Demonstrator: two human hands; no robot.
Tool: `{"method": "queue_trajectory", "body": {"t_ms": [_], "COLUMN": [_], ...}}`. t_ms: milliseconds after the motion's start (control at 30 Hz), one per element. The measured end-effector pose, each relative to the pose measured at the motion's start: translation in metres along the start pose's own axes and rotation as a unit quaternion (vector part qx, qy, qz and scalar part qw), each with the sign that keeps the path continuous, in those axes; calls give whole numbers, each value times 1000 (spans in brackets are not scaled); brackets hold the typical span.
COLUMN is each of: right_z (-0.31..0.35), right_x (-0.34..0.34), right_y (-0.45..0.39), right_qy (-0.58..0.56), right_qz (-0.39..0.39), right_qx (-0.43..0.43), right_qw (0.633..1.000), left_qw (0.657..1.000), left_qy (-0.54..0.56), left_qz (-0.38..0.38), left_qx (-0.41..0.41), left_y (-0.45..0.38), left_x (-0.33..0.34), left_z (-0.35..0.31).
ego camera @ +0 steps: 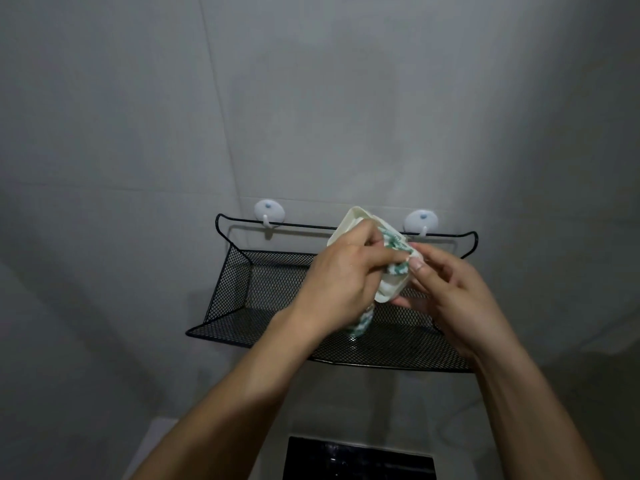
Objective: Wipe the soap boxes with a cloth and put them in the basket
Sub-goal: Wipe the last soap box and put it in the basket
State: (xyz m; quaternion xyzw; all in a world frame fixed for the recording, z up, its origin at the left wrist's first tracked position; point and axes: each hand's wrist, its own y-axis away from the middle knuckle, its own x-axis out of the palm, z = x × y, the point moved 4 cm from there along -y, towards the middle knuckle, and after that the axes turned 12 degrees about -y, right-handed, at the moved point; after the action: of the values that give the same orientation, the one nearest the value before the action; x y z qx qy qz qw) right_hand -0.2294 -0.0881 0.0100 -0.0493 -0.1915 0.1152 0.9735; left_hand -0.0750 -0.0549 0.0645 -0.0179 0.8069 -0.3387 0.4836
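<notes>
A cream soap box (349, 221) is held tilted in front of a black mesh basket (242, 292) that hangs on the wall. My left hand (343, 282) grips a green-and-white cloth (393, 242) and presses it into the box; the cloth's tail (363, 325) hangs below the hand. My right hand (450, 289) holds the box's right end, thumb on top and fingers underneath. Much of the box is hidden by both hands.
Two white suction hooks (269, 213) (421, 221) carry the basket's top rail on the grey tiled wall. A dark rectangular object (356, 460) lies below at the frame's bottom edge. A pale ledge (156, 431) shows at the lower left.
</notes>
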Motion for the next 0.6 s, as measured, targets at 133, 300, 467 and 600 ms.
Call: {"method": "queue_trajectory", "body": {"t_ms": [133,300,467,600], "right_z": [5,9,7,14], "right_x": [-4,-6,-3,-9], "right_y": [2,4,6,5], "right_qy": [-7,38,85,161], "right_qz": [-16,-27,-38,-64], "right_qx": [-4,-15,-4,-10], "right_qw": [1000,999,996,985], "left_qw": [999,990,981,959], "left_qy": [25,-33,-149,-198], "left_qz": [37,136,109,178], "left_qx": [9,6,-55,-94], "left_y": [9,22,27,34], "left_x": [1,11,4,6], "left_z": [7,19,39,57]}}
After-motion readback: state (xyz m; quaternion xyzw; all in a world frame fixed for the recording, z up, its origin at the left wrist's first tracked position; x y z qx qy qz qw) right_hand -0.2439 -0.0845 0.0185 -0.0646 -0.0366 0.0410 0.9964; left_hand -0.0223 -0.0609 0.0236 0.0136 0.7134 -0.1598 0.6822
